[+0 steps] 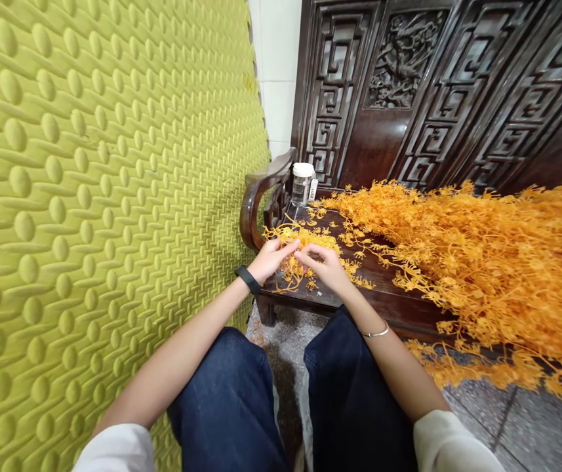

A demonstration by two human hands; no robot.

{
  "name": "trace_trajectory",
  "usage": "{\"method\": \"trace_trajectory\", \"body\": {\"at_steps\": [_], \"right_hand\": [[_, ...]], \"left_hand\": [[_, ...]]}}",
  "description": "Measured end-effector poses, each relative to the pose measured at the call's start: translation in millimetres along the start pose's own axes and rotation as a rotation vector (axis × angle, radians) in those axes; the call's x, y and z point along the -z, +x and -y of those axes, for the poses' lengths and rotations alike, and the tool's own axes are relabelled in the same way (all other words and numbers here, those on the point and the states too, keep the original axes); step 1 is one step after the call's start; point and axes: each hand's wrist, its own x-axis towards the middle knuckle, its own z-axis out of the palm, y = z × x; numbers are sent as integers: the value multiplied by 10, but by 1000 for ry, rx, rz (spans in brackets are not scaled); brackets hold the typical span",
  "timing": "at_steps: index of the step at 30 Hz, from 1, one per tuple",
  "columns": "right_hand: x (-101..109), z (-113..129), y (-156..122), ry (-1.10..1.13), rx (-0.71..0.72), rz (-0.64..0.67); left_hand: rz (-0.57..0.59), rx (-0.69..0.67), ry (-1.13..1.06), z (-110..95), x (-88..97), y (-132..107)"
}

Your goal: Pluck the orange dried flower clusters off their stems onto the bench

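Both hands meet over a small heap of orange artificial flower sprigs (324, 240) at the left end of a dark wooden bench (379, 301). My left hand (269, 261), with a black band on its wrist, is closed, thumb and fingers pinching part of an orange flower sprig (288, 267). Close beside it, fingertips almost touching, my right hand (327, 267) makes a pinch with thumb and forefinger. What sits between those fingertips is too small to tell. Loose sprig pieces lie under and around both hands.
A large mass of orange artificial flowers (507, 255) covers the bench to the right and hangs over its front edge. A lidded clear jar (301, 187) stands behind the hands near the curved armrest (256, 196). A yellow-green padded wall (113, 196) rises close on the left.
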Motion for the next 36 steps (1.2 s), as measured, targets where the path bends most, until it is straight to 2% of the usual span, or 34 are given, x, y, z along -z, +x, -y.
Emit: {"method": "trace_trajectory", "body": {"at_steps": [3,7,12,15,19,25,32,36], "right_hand": [[2,20,5,47,0,-17],[-31,70,-10,25,7,43],[-109,137,-43,-205,156,10],[-146,148,-70,-243,220,-53],[-185,145,-114,-240,290,-159],[-203,153,-145,-330,399,-188],[-210,161,-150,-361,462,-193],[-195,157,-168,-374,456,-208]], "left_hand": [[-132,-39,-14,5,7,-4],[-270,-105,17,8,-11,3],[-400,-116,102,-2,-84,-3],[-464,-110,118,-25,-128,-9],[-466,-112,-6,-53,-172,-1],[-476,-63,-190,-75,-233,8],[-532,-97,-211,-90,-270,18],[-516,-115,-173,-63,-265,44]]}}
